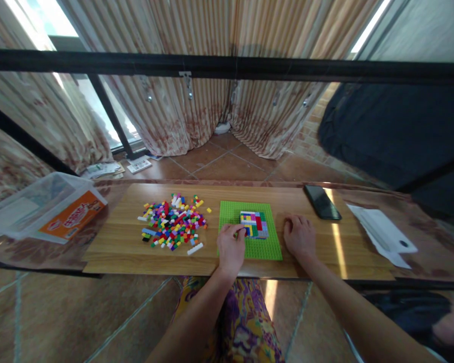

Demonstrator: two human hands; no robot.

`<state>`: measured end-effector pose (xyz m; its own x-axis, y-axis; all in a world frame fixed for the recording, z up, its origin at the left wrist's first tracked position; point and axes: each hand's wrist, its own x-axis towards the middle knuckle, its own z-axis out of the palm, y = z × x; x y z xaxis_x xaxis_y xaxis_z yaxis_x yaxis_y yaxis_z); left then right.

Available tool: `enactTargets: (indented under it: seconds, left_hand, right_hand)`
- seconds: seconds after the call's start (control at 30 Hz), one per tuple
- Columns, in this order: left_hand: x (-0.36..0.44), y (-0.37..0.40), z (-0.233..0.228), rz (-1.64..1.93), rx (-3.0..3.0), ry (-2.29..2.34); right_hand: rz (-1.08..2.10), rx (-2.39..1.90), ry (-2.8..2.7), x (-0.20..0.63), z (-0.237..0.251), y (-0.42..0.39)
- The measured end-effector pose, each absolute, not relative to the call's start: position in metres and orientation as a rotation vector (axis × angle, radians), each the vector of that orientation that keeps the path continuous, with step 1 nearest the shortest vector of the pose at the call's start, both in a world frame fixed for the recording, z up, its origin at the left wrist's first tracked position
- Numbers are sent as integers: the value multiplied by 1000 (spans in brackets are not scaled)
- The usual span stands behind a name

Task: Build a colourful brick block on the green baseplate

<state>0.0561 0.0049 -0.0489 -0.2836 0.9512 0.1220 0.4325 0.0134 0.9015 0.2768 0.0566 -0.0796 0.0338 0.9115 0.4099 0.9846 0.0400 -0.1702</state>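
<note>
Left hand [230,247] (fingertips perhaps) touches studded brick block [253,224].

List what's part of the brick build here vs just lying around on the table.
In use: left hand, right hand, green baseplate, brick block, loose brick pile.
Lying about: phone, white papers, clear bin.

My baseplate [249,229] is green, the block [253,223] striped yellow, blue, red; loose bricks [173,222] multicoloured; bench [117,242] pale wood; phone [321,201] black.
</note>
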Motion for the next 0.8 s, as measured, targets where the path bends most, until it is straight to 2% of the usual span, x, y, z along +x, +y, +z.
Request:
enactTargets:
  seconds: [0.43,0.8]
  left_hand:
    - [53,-4,-37,946,1483,1867]
    - [58,0,-35,941,1424,1852]
  right_hand:
    - [-226,-1911,-1907,278,-81,58]
    - [-211,-1890,-1913,278,-80,57]
